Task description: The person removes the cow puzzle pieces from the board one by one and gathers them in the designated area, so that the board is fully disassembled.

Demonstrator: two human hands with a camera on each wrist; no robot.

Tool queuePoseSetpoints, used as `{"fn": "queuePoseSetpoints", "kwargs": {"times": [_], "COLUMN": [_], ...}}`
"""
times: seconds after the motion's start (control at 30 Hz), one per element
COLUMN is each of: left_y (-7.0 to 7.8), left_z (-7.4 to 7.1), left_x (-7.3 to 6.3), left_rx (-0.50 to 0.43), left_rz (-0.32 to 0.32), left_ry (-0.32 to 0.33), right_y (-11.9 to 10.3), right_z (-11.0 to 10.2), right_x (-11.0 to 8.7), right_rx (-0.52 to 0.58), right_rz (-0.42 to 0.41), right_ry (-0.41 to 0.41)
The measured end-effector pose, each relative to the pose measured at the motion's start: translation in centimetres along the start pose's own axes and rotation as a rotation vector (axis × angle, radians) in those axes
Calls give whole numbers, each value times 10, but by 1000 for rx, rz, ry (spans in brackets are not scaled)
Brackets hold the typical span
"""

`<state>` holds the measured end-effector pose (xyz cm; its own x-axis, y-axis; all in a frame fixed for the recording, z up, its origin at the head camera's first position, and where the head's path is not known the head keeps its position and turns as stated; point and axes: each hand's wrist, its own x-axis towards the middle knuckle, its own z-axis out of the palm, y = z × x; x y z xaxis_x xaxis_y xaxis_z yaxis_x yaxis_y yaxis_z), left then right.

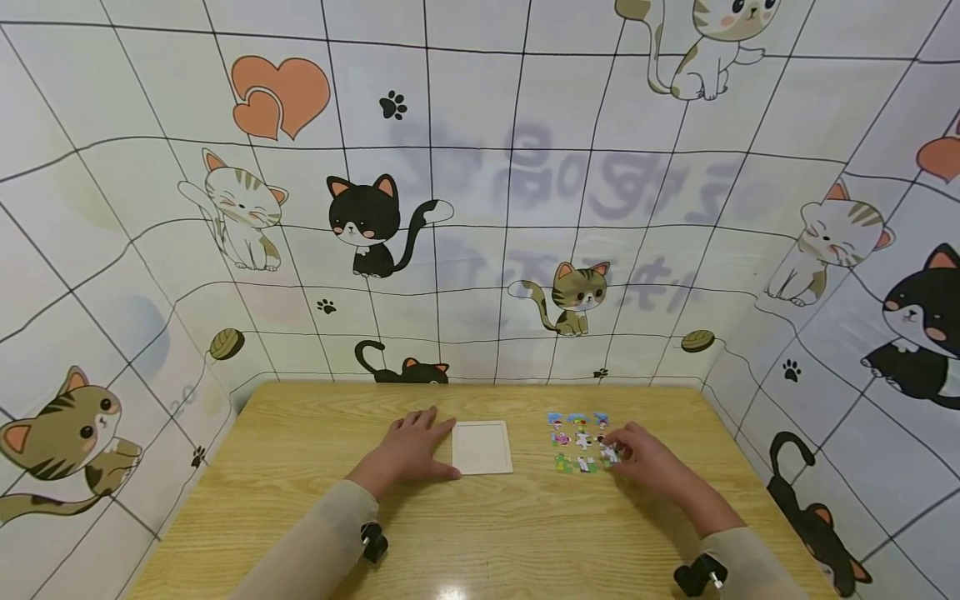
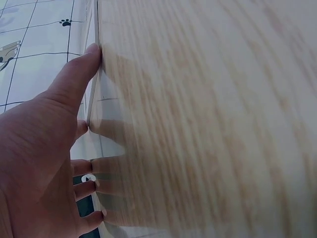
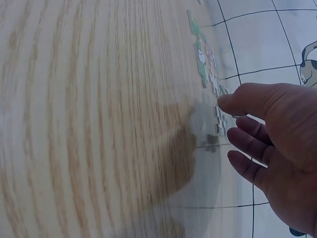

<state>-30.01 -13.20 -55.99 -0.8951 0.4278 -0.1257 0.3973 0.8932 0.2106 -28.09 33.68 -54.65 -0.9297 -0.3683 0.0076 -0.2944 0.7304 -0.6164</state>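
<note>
A shallow square puzzle tray (image 1: 481, 448), pale with a raised rim, lies on the table. At its left side is my left hand (image 1: 408, 447), fingers spread, with the thumb by the lower left corner and the index finger by the upper left edge. In the left wrist view the left fingertips (image 2: 94, 218) rest on the tabletop. To the right of the tray, small colourful jigsaw pieces (image 1: 583, 440) are laid out in spaced rows. My right hand (image 1: 643, 458) reaches to their right column, thumb and index finger pinching a jigsaw piece (image 1: 609, 455); its contact is partly hidden.
The wooden table (image 1: 480, 533) meets a cloth backdrop (image 1: 480, 200) printed with cats and grid lines at the back and sides. A dark clip-like mount (image 1: 373, 542) sits at the left wrist, another mount (image 1: 701, 575) at the right.
</note>
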Motion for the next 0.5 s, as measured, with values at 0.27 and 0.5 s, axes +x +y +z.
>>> {"fn": "queuePoseSetpoints", "kwargs": {"times": [0.27, 0.5], "left_y": [-1, -2], "left_z": [1, 2], "left_x": [1, 2], "left_rx": [-3, -6], "left_rz": [-12, -11], "left_ry": [2, 1], "right_y": [0, 0], "right_z": [0, 0], "right_x": [2, 1], "right_rx": [-63, -74], "right_rz": [24, 13], "right_ry": [-33, -44]}}
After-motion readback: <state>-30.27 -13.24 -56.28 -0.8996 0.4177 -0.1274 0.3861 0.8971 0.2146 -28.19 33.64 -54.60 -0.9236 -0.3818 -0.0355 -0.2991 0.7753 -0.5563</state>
